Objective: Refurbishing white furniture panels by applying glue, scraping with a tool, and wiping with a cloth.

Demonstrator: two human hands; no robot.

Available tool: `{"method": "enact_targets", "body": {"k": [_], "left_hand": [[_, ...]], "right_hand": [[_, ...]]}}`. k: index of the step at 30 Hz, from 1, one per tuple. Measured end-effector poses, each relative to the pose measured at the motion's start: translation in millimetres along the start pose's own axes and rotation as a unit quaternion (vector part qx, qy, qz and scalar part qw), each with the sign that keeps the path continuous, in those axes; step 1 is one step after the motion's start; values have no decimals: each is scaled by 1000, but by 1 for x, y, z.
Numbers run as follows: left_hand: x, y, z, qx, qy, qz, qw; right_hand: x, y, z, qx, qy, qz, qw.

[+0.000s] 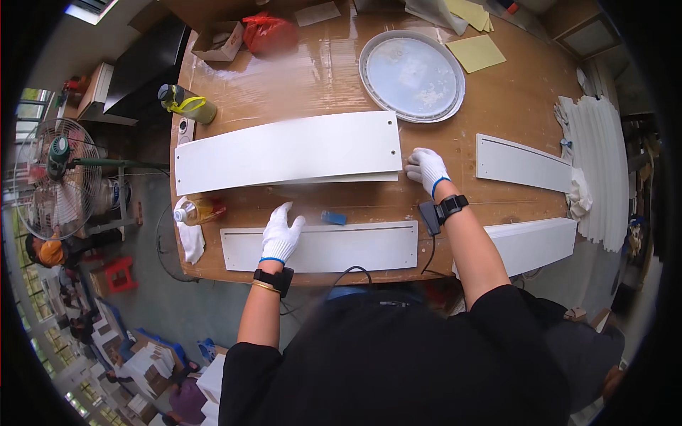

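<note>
Both my hands wear white knit gloves with blue cuffs. My left hand (282,236) is open, its fingers apart, over the left part of a white drilled panel (355,246) lying along the table's near edge. Whether it touches that panel I cannot tell. My right hand (428,169) is open and empty, fingers slightly bent, just off the right end of a longer white panel (284,153). This longer panel has holes near its ends and lies on at least one other board. Between the two panels is a small blue block (333,218).
A bottle of amber liquid (200,211) lies left on a white cloth (191,241). Farther back are a drink bottle (188,104), a red plastic bag (269,33) and a round white tray (458,92). More white panels (522,164) are at the right. A fan (58,160) stands left.
</note>
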State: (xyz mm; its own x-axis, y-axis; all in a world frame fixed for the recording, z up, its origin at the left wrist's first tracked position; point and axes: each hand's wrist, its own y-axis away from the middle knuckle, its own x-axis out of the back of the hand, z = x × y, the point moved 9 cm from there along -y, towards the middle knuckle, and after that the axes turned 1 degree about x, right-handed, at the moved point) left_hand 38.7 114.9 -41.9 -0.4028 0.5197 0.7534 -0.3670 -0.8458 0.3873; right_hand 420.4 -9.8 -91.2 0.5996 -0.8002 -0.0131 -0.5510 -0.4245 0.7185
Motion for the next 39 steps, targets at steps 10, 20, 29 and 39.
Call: {"method": "enact_targets", "body": {"k": [10, 20, 29, 39], "left_hand": [[0, -31, 14, -2, -38, -7, 999], [-51, -9, 81, -191, -67, -101, 974], [-40, -8, 85, -175, 21, -43, 983], [-25, 15, 130, -214, 76, -76, 971]], "right_hand": [[-28, 85, 40, 81, 468, -136, 870], [101, -37, -113, 175, -10, 156, 972], [122, -135, -237, 294, 430, 313, 794], [111, -196, -264, 167, 558, 315, 749]]}}
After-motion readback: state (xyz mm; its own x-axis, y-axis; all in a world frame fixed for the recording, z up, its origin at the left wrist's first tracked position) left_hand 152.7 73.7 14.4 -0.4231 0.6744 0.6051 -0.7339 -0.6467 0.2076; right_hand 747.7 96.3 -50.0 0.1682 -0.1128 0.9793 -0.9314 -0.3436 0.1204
